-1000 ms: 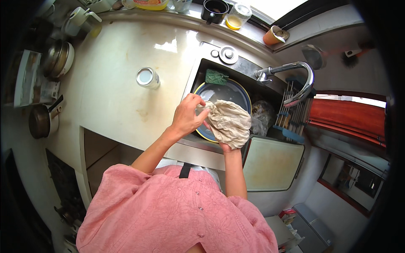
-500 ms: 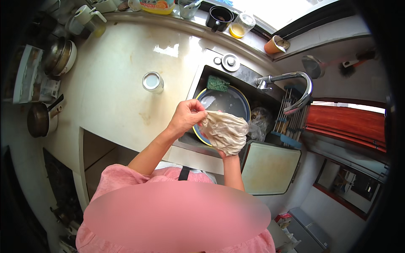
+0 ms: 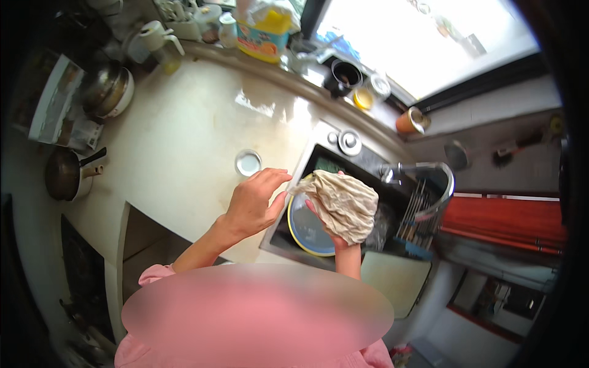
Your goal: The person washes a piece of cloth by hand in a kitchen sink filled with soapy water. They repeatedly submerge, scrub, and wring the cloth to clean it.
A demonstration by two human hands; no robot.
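A crumpled off-white cloth drapes over my right hand, which holds it above the sink. The cloth covers most of that hand; a bit of finger and the wrist show. To the left of the cloth is my left hand, empty, its thumb and fingers apart. Beneath the cloth, in the sink, sits a round basin with a yellow-and-blue rim. A glass jar stands on the counter just beyond my left hand.
A curved chrome faucet reaches over the sink's right side, near a wire rack. A cutting board leans at the sink's near right. Pans stand at the far left of the counter. A yellow jug is on the sill.
My left hand has let go of the cloth's edge and drawn back to the left, its fingers spreading. The cloth stays on my right hand. The whole view has shifted.
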